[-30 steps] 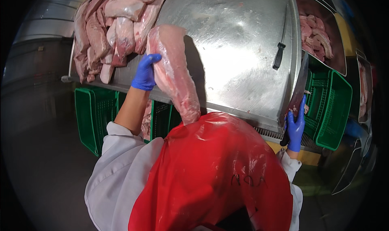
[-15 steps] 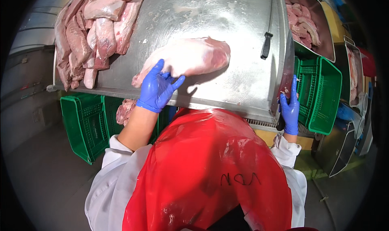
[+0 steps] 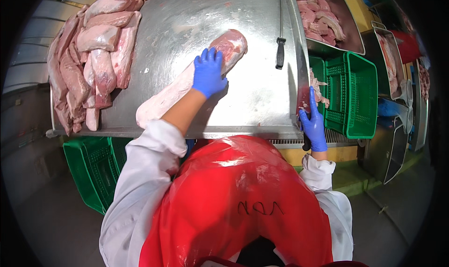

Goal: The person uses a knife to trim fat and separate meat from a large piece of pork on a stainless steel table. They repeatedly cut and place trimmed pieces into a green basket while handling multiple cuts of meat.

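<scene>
My left hand [image 3: 208, 74], in a blue glove, lies with fingers spread on a long pale cut of meat [image 3: 161, 96]. The cut slants across the steel table, its redder end away from me. At the table's right edge is my blue-gloved right hand [image 3: 315, 129], its index finger stretched forward and the thumb apart. Below its palm shows the black handle of what looks like a knife [image 3: 307, 142]; the rest is hidden or unclear. A sharpening steel with a black handle [image 3: 280, 54] lies on the table's right side.
Piled meat cuts [image 3: 96, 56] cover the table's left. Beyond the right edge stand a metal bin of meat pieces [image 3: 355, 35] and a green crate [image 3: 362, 94]. Pale trimmings [image 3: 319, 87] hang by my right hand. Another green crate [image 3: 89, 173] is below the table's left front.
The cut has turned, with its redder end now farther away. My left hand has moved from its near side onto its top. Pale trimmings now show beside my right hand.
</scene>
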{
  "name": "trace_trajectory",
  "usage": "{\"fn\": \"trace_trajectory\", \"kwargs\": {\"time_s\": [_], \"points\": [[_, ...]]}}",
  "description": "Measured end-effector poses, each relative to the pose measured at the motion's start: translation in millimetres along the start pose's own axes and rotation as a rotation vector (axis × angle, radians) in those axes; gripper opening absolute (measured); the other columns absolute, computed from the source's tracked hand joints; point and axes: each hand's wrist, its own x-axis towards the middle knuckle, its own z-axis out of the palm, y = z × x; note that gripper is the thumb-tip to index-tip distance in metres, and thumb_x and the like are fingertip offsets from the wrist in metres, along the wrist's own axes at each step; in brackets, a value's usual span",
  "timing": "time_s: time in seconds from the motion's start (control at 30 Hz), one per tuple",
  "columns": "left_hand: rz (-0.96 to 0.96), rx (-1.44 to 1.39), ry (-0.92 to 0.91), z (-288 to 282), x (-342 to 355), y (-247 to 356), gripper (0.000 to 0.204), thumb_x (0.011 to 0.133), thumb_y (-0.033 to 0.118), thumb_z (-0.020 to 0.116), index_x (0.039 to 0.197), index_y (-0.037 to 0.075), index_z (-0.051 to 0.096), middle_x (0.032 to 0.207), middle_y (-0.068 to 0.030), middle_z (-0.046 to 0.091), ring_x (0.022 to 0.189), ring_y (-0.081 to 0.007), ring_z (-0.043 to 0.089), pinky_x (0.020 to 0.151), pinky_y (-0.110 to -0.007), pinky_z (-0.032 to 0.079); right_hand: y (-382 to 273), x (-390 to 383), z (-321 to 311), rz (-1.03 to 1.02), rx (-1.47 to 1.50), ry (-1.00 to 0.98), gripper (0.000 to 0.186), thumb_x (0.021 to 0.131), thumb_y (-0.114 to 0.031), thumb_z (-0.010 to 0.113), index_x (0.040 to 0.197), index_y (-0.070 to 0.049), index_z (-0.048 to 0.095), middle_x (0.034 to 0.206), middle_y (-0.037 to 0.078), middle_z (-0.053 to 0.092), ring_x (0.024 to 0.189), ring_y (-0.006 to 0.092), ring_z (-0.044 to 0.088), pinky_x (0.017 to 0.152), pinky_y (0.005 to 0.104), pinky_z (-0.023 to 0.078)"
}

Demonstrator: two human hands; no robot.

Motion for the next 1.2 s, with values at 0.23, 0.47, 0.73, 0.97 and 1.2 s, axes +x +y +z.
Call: {"fn": "trace_trajectory", "kwargs": {"time_s": [0.23, 0.47, 0.73, 0.97, 1.2], "points": [[-0.173, -0.067, -0.29, 40, 80, 13, 0.061, 0.071, 0.027, 0.075, 0.122, 0.004, 0.051, 0.113, -0.0189, 0.059, 0.109, -0.0383, 0.058, 0.091, -0.048, 0.049, -13, -12, -5, 0.154, 0.044, -0.062, 0.084, 0.09, 0.002, 0.058, 0.16, -0.025, 0.019, 0.093, 0.009, 0.065, 0.055, 0.0081, 0.043, 0.054, 0.0258, 0.044], [-0.396, -1.056, -0.483, 78, 57, -92, 0.07, 0.071, 0.023, 0.078, 0.129, 0.001, 0.048, 0.114, -0.0207, 0.065, 0.102, -0.0288, 0.066, 0.089, -0.037, 0.052, -9, -20, -3, 0.192, 0.196, -0.091, 0.081, 0.091, 0.002, 0.056, 0.16, -0.023, 0.02, 0.105, 0.01, 0.067, 0.059, 0.0074, 0.049, 0.058, 0.0247, 0.047], [-0.036, -0.302, -0.165, 8, 74, -6, 0.022, 0.078, 0.018, 0.062, 0.091, 0.001, 0.064, 0.098, -0.0242, 0.064, 0.089, -0.0431, 0.062, 0.081, -0.049, 0.051, 4, 19, 15, 0.157, 0.201, -0.156, 0.077, 0.094, -0.008, 0.056, 0.16, -0.021, 0.019, 0.092, 0.011, 0.068, 0.063, 0.0093, 0.052, 0.061, 0.0273, 0.048], [-0.236, -0.504, -0.287, 5, 74, -19, 0.019, 0.084, 0.018, 0.065, 0.088, 0.0, 0.068, 0.081, -0.0222, 0.068, 0.075, -0.035, 0.068, 0.072, -0.041, 0.053, -30, 74, 54, 0.101, 0.336, -0.274, 0.08, 0.094, -0.016, 0.059, 0.16, -0.027, 0.015, 0.082, 0.01, 0.064, 0.06, 0.0127, 0.056, 0.058, 0.0294, 0.049], [-0.28, -0.537, -0.325, -9, 73, -15, 0.016, 0.086, 0.015, 0.066, 0.09, 0.0, 0.069, 0.075, -0.0175, 0.069, 0.068, -0.0243, 0.068, 0.067, -0.037, 0.053, -92, 157, 142, 0.204, 0.576, -0.363, 0.085, 0.094, -0.005, 0.059, 0.16, -0.03, 0.012, 0.077, 0.012, 0.063, 0.058, 0.0171, 0.06, 0.054, 0.0318, 0.052]]}}
